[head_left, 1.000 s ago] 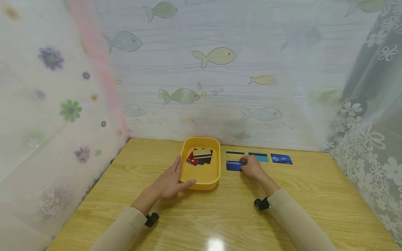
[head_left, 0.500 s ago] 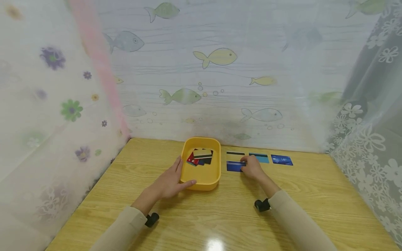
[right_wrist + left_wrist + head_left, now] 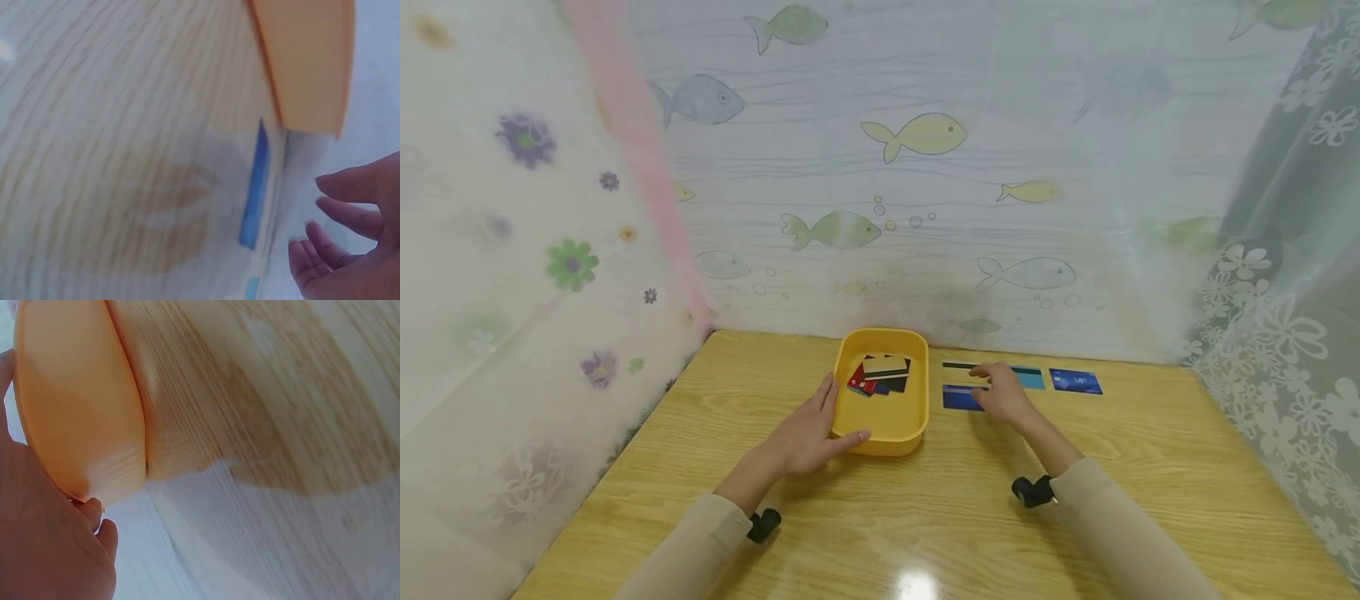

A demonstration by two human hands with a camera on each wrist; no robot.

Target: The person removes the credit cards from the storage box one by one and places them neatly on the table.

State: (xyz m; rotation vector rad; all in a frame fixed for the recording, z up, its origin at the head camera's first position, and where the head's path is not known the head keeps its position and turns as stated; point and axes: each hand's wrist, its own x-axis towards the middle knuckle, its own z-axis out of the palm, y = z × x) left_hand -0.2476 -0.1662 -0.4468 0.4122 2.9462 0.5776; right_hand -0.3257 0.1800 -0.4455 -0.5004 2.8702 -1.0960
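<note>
My left hand [image 3: 808, 432] holds the near left corner of a yellow plastic bin [image 3: 880, 427], fingers along its left side and thumb over the near rim. Inside the bin lies a small pile of cards, with a gold card [image 3: 884, 367] on top and a red card [image 3: 861, 382] below. To the right, my right hand [image 3: 1006, 393] is over the cards on the table, its fingers apart and holding nothing. Beneath its fingertips lies a dark blue card [image 3: 960, 397]. In the right wrist view this blue card [image 3: 255, 187] lies flat, apart from the fingers.
Behind the blue card is a gold card [image 3: 958, 374], partly hidden. A light blue card [image 3: 1028, 377] and a blue VIP card [image 3: 1075, 381] continue the back row. The wooden table [image 3: 880, 517] meets a fish-printed curtain [image 3: 917, 292] at the back.
My right hand has let go of the dark blue card and lifted slightly, its fingers spreading. The blue card stays beneath it, and my left hand and the bin keep their place.
</note>
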